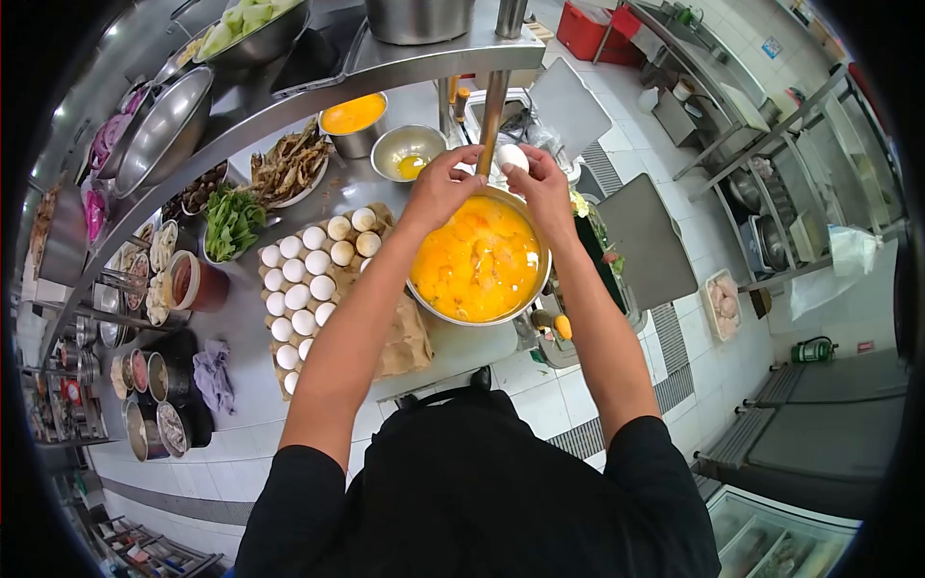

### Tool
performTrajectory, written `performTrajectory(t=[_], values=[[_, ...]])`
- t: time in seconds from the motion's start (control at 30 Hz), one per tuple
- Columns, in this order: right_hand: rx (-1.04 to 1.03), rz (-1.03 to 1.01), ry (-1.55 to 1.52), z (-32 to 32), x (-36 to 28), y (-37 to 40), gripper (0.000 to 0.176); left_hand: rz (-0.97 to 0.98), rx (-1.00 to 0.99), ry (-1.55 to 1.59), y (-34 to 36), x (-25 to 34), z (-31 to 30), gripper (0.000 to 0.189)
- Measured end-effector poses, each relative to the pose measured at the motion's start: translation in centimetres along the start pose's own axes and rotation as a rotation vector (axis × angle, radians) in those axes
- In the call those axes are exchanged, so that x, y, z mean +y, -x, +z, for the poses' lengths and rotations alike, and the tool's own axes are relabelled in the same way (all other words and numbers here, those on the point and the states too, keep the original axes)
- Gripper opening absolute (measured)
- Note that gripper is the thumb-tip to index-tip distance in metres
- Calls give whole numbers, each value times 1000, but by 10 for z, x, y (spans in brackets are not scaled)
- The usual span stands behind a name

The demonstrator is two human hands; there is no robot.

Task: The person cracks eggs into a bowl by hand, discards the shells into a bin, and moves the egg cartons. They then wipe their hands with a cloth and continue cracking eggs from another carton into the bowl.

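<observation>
Over the far rim of a large metal bowl, filled with cracked raw eggs and yellow yolks, both my hands are raised close together. My right hand grips a white egg with its fingers and thumb. Just left of it, my left hand has its fingers bent and its thumb apart, and nothing shows between them. Left of the bowl, rows of white eggs stand in a brown cardboard tray. A smaller metal bowl behind my left hand contains a yolk.
A metal shelf and its post rise beyond the bowl. A pot of yellow liquid, leafy greens and a red sauce tub stand to the left. Food containers and a grey lid lie to the right.
</observation>
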State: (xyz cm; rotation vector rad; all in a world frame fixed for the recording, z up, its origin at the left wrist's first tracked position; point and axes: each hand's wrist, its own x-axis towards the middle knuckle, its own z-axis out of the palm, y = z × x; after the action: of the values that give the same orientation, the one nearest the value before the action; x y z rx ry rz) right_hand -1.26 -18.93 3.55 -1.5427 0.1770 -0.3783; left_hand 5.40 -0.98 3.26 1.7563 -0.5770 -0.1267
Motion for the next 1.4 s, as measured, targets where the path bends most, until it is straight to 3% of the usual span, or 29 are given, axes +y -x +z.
performTrajectory(t=[0.17,0.2,0.3,0.4,0.63,0.77,0.8,0.83,0.87,0.9,0.93,0.97,1.03,1.07,1.13,1.17,1.2,1.23,1.27,1.3,1.33,1.37,1.4], values=[[-182,41,67,-10,-19,35,46,15,-303,178,7,9,-8,59],[-232,55,44,-9,-19,40,46,-30,-340,232,12,9,-9,53],[-309,87,-6,-7,-23,50,46,-34,-352,176,27,14,-16,43],[-405,43,204,-5,-33,57,44,-13,-337,-41,44,33,-25,40],[-415,-239,764,-9,-57,64,43,317,-210,-454,57,32,-32,38],[-287,-240,710,-31,-60,65,40,283,-252,-496,43,51,-18,42],[-222,-267,640,-40,-58,65,42,175,-255,-302,36,57,-4,47],[-194,-238,798,-58,-51,59,48,64,-250,-111,30,62,10,52],[-161,-162,1209,-79,-43,55,75,112,-225,-196,28,65,25,57],[-88,-43,1390,-87,-51,62,90,155,-194,-286,27,66,39,63],[-138,203,1325,-101,-57,59,91,270,-127,-320,30,68,49,62],[-104,-14,1338,-118,-46,60,86,376,-47,-376,37,67,43,62],[32,-163,1356,-137,-29,56,75,276,-96,-333,64,101,-8,55],[38,-107,1255,-130,-36,59,72,250,-8,-251,83,108,-40,46],[28,-30,1066,-127,-40,67,64,-67,249,0,124,85,-116,39],[17,-15,977,-125,-37,68,60,61,416,32,144,48,-165,33],[0,-24,969,-113,-40,69,60,-137,638,-186,177,34,-214,28],[-9,43,867,-102,-45,73,57,-214,760,-453,215,-6,-268,28],[-10,115,773,-93,-52,79,54,-400,891,-639,250,-26,-304,38],[-5,116,785,-80,-62,82,54,-682,846,-856,287,-60,-345,47],[-90,116,698,-58,-73,82,51,-715,804,-1051,340,-135,-395,49],[-173,121,612,-35,-81,84,49,-761,725,-1312,378,-171,-411,55],[-256,75,604,-10,-87,85,46,-884,678,-1267,422,-219,-429,55]])
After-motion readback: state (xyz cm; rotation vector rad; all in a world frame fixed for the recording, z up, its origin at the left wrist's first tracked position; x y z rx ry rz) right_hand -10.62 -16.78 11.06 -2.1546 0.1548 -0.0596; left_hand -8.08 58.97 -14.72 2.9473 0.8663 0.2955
